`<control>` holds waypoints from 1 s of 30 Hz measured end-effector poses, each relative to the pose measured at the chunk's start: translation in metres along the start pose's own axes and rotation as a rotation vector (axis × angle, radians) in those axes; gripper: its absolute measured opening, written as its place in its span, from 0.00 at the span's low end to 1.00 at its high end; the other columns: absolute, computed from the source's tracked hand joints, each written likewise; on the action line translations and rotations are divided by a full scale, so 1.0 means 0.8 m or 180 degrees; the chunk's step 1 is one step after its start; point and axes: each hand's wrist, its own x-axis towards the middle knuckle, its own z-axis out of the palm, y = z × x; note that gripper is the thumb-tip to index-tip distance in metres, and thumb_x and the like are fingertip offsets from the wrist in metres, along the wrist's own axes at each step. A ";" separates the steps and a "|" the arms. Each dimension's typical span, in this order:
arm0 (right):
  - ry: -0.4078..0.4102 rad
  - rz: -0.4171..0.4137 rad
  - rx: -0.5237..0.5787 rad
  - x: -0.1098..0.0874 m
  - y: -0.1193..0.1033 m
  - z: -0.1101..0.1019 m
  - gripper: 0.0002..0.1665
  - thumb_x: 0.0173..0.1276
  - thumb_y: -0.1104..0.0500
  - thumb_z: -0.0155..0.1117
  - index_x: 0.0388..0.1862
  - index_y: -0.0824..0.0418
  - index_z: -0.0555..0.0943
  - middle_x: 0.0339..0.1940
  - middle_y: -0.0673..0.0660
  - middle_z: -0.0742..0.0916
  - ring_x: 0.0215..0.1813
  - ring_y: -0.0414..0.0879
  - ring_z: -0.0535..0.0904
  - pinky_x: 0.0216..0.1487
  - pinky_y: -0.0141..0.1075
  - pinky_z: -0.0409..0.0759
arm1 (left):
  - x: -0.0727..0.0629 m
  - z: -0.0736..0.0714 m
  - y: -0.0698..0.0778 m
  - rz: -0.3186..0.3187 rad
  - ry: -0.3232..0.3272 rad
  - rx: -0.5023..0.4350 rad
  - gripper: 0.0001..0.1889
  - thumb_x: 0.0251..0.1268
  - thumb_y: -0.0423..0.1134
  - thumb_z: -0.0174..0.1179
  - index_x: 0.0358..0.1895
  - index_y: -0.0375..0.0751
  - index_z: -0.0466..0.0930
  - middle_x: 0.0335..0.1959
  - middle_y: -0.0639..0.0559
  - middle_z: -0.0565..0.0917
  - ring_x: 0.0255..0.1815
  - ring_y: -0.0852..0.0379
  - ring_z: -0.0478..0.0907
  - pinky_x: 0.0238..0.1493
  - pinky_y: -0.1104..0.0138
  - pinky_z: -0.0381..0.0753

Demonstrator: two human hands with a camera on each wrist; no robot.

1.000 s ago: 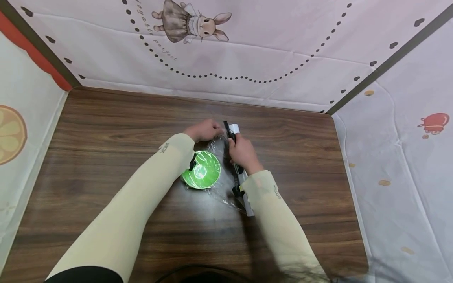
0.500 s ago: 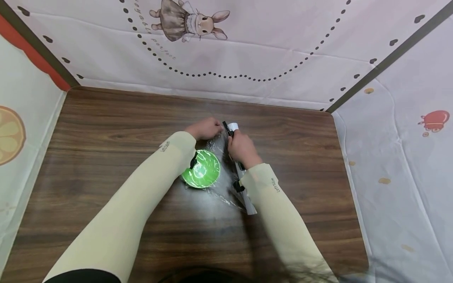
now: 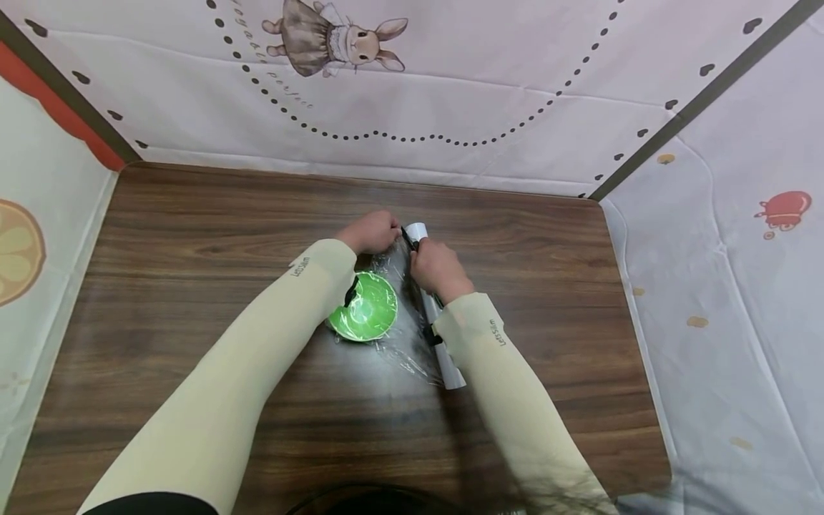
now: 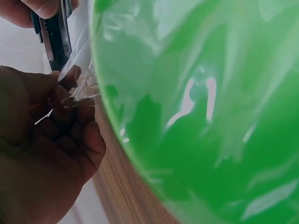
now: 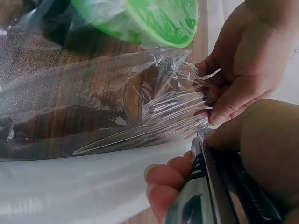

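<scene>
A green bowl (image 3: 363, 306) stands on the table with clear cling film (image 3: 407, 345) over its top. The film stretches right to a white roll (image 3: 453, 370). At the bowl's far side my left hand (image 3: 372, 232) pinches the bunched film edge, as the left wrist view shows at the gathered film (image 4: 81, 91). My right hand (image 3: 440, 268) grips a utility knife (image 5: 196, 193) alongside the roll. In the right wrist view the knife's front end is at the gathered film, close to the left fingertips. The right hand hides part of the roll.
The brown wood-grain table (image 3: 212, 207) extends around the bowl and roll. Patterned cloth walls (image 3: 450, 107) border it at the back and both sides. A dark cable (image 3: 360, 488) curves at the near edge.
The right hand and the knife have shifted slightly left, bringing the knife's tip up to the left fingers. The near end of the roll has swung slightly right. The left hand keeps its pinch.
</scene>
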 end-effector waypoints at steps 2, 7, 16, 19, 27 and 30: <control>-0.0010 0.0016 0.0017 -0.001 -0.001 0.000 0.16 0.76 0.51 0.45 0.42 0.62 0.75 0.37 0.62 0.84 0.36 0.56 0.81 0.37 0.45 0.81 | 0.000 0.000 0.000 -0.0022 0.0011 0.0011 0.15 0.74 0.37 0.47 0.30 0.33 0.78 0.19 0.54 0.69 0.28 0.53 0.71 0.40 0.60 0.73; -0.0045 0.0078 -0.0011 -0.003 -0.002 0.000 0.17 0.76 0.51 0.45 0.43 0.62 0.75 0.37 0.62 0.84 0.35 0.55 0.81 0.34 0.44 0.81 | 0.002 0.003 -0.001 -0.0079 0.0038 -0.0022 0.15 0.74 0.37 0.47 0.31 0.33 0.79 0.20 0.52 0.71 0.30 0.52 0.72 0.42 0.58 0.74; -0.0111 0.0045 -0.0141 -0.007 -0.005 -0.003 0.16 0.75 0.54 0.44 0.41 0.64 0.76 0.35 0.62 0.83 0.30 0.53 0.81 0.28 0.40 0.79 | 0.006 0.006 0.000 -0.0100 0.0079 0.0088 0.15 0.73 0.38 0.46 0.34 0.33 0.81 0.26 0.47 0.77 0.35 0.48 0.76 0.46 0.56 0.76; -0.0098 0.0025 -0.0192 -0.008 -0.005 -0.003 0.14 0.73 0.56 0.45 0.38 0.63 0.76 0.37 0.62 0.84 0.33 0.54 0.81 0.31 0.42 0.80 | 0.007 0.006 0.001 -0.0062 0.0097 0.0165 0.15 0.73 0.37 0.46 0.34 0.33 0.81 0.27 0.46 0.79 0.35 0.47 0.76 0.47 0.55 0.77; -0.0225 0.0102 -0.0237 -0.009 -0.007 -0.007 0.07 0.66 0.62 0.50 0.33 0.61 0.76 0.34 0.59 0.83 0.30 0.52 0.80 0.28 0.41 0.79 | 0.006 0.006 0.009 -0.0149 0.0078 0.0205 0.17 0.74 0.38 0.45 0.34 0.34 0.82 0.30 0.44 0.81 0.35 0.47 0.76 0.46 0.57 0.77; -0.0274 0.0097 -0.0287 -0.009 -0.007 -0.009 0.08 0.66 0.62 0.50 0.35 0.62 0.77 0.37 0.60 0.83 0.32 0.52 0.81 0.30 0.41 0.80 | 0.004 0.005 0.013 -0.0155 0.0088 0.0267 0.17 0.74 0.38 0.45 0.36 0.34 0.83 0.33 0.43 0.83 0.37 0.47 0.77 0.47 0.57 0.77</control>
